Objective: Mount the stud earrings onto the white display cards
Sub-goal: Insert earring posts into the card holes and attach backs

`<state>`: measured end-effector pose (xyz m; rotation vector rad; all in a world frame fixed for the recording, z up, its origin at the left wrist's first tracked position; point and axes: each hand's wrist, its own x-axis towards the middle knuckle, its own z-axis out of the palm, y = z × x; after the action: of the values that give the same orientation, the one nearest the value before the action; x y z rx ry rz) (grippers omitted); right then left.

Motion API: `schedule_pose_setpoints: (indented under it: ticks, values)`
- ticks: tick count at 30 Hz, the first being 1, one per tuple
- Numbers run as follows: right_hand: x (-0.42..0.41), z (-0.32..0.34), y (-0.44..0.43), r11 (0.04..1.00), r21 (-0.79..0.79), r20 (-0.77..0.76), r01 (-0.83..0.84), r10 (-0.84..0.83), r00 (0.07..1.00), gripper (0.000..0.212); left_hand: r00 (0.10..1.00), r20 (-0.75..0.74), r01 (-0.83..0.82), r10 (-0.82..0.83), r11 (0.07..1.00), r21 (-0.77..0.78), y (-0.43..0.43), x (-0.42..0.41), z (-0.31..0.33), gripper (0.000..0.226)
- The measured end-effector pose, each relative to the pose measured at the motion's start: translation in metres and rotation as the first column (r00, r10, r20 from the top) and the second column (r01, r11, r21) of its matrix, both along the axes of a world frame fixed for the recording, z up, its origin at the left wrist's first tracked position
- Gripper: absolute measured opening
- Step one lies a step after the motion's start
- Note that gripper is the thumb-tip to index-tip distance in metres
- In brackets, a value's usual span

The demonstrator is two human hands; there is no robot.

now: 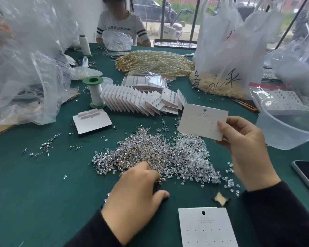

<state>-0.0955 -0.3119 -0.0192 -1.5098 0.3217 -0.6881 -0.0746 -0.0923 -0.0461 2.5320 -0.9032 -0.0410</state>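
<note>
While right hand [246, 148] pinches a card [202, 123], left hand [136, 190] over studs [169, 154] hides its grip.

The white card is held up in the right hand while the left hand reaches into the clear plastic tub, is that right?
Not quite. In the head view the right hand does hold up the white card, but the left hand reaches into the stud pile, not the clear plastic tub.

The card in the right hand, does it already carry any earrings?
No, the card held by the right hand shows only empty holes.
</note>
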Motion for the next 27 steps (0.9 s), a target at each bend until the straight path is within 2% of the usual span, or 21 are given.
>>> schedule_pose_setpoints:
  ticks: [4,8,16,19,21,23,25,27]
  values:
    - [-0.018,-0.004,0.010,0.994,0.072,-0.002,-0.088,0.088,0.996,0.008,0.988,0.037,-0.143,0.151,0.977,-0.158,-0.012,-0.015,-0.009,0.018]
    - [-0.027,-0.004,0.011,0.988,0.033,-0.029,-0.149,0.150,0.988,0.008,0.980,0.047,-0.181,0.195,0.961,-0.210,-0.014,-0.010,-0.007,0.008]
    - [-0.027,-0.018,0.007,0.995,0.058,-0.081,-0.083,0.088,0.993,0.009,0.984,-0.115,-0.161,0.133,0.946,-0.282,-0.004,-0.004,0.003,0.010]
    - [-0.030,-0.017,0.007,0.994,0.063,-0.079,-0.085,0.090,0.993,0.009,0.967,-0.227,-0.182,0.113,0.933,-0.309,-0.002,0.000,0.009,0.018]
    - [-0.033,-0.017,0.007,0.991,0.101,-0.079,-0.083,0.091,0.993,0.009,0.940,-0.331,-0.234,0.088,0.870,-0.434,-0.006,0.007,0.014,0.018]
    - [-0.034,-0.016,0.008,0.981,0.163,-0.095,-0.104,0.120,0.988,0.008,0.905,-0.424,-0.300,0.017,0.732,-0.612,-0.016,0.013,0.020,0.017]
    - [-0.035,-0.014,0.010,0.958,0.246,-0.095,-0.150,0.178,0.979,0.006,0.902,-0.430,-0.306,-0.038,0.645,-0.700,-0.029,0.017,0.026,0.015]
    - [-0.036,-0.012,0.012,0.928,0.319,-0.084,-0.193,0.230,0.969,0.003,0.932,-0.363,-0.272,-0.019,0.626,-0.730,-0.042,0.018,0.028,0.015]
